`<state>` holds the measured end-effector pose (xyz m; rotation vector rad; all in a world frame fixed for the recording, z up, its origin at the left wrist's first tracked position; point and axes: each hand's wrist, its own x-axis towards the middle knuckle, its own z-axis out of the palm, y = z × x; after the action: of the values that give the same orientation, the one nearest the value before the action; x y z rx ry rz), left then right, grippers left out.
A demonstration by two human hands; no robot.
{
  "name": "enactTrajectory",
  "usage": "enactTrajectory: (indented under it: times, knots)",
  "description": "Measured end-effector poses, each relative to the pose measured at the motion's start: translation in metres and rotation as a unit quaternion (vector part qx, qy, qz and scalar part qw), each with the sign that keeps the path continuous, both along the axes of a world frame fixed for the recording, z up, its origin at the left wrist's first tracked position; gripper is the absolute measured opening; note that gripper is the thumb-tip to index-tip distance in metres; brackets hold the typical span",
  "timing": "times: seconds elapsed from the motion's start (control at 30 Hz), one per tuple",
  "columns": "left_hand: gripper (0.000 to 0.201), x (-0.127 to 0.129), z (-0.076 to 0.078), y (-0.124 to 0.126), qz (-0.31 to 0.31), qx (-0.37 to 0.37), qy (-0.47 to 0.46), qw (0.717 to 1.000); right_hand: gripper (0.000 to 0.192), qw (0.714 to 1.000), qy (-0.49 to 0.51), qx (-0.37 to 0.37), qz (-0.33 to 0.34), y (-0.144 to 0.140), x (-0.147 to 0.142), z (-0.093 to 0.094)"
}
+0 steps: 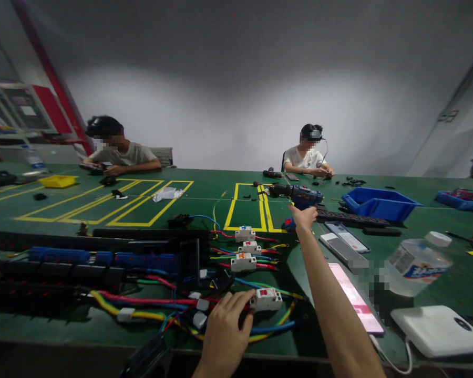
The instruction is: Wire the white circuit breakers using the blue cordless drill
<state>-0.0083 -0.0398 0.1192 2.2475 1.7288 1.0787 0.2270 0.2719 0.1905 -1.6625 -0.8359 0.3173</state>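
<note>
Reaching right hand (304, 217) open toward the blue drill (299, 195) at 12 o'clock, left hand (224, 328) loosely open, fingertips touching a white breaker (266, 299) at 6 o'clock.

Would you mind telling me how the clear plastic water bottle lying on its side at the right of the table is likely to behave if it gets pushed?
The water bottle lies on its side on the green table, so it would probably roll rather than slide. It looks thin-walled and clear, so likely light and apt to dent when squeezed. Its white cap seems on, so spilling looks unlikely.

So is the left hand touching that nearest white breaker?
Touching: the head view shows the left hand's fingers resting against the white circuit breaker.
</note>
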Motion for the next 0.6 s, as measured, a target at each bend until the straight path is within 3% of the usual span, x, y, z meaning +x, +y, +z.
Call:
enactTrajectory:
  times: [0.37,0.6]
  knots:
    - [0.046,0.003,-0.001,0.001,-0.001,0.007,-0.007,1.0,0.1,0.996,0.012,0.005,-0.084,0.022,-0.018,-0.001]
    - [0.046,0.002,0.001,0.001,-0.002,0.0,-0.012,1.0,0.087,0.997,-0.007,-0.001,-0.071,0.019,-0.011,-0.003]
